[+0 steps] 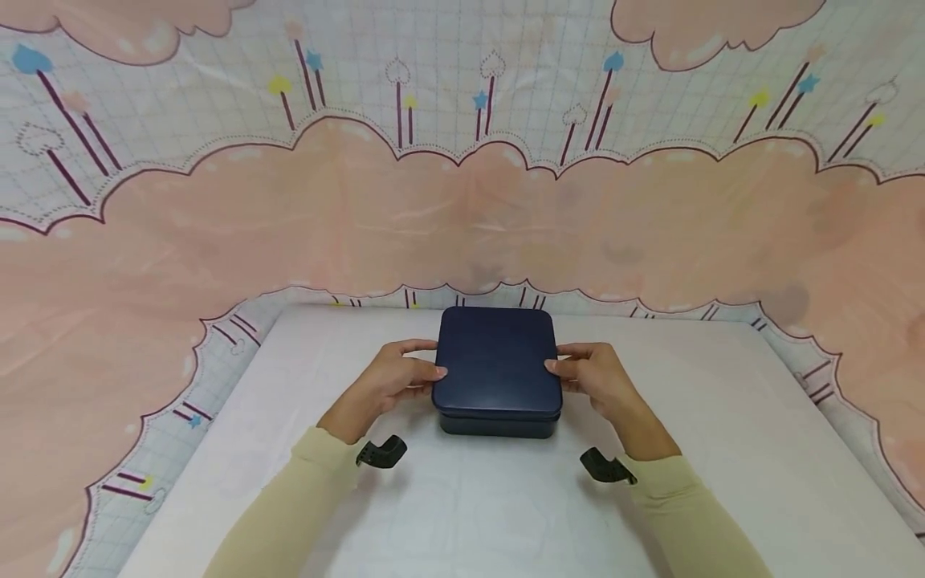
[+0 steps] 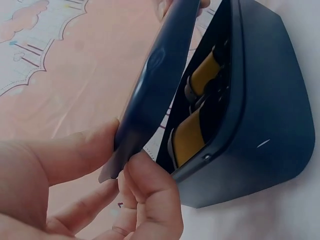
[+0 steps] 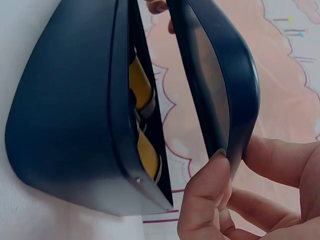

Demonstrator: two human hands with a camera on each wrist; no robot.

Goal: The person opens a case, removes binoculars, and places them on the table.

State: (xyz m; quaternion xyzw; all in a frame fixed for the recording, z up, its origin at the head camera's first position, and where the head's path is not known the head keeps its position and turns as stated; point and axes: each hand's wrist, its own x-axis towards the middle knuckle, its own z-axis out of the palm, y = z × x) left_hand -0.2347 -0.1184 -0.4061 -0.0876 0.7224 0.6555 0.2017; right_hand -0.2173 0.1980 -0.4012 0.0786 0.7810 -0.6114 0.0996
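A dark blue box [image 1: 497,425] with rounded corners stands on the table, its lid [image 1: 499,361] held over it. My left hand [image 1: 393,373] pinches the lid's left edge between thumb and fingers. At the opposite edge my right hand [image 1: 596,373] grips the lid the same way. Both wrist views show the lid [image 2: 160,75] apart from the box [image 3: 75,100], with a gap between them. Through that gap appear two yellow things [image 2: 189,140] with grey rims, among black parts; the rest of the inside is hidden.
A white table [image 1: 462,514] lies under the box. Behind it and along its sides hangs a pink and white cloth [image 1: 462,217] printed with candles. A black strap piece [image 1: 383,452] sits at the left wrist, another black piece [image 1: 605,466] at the right.
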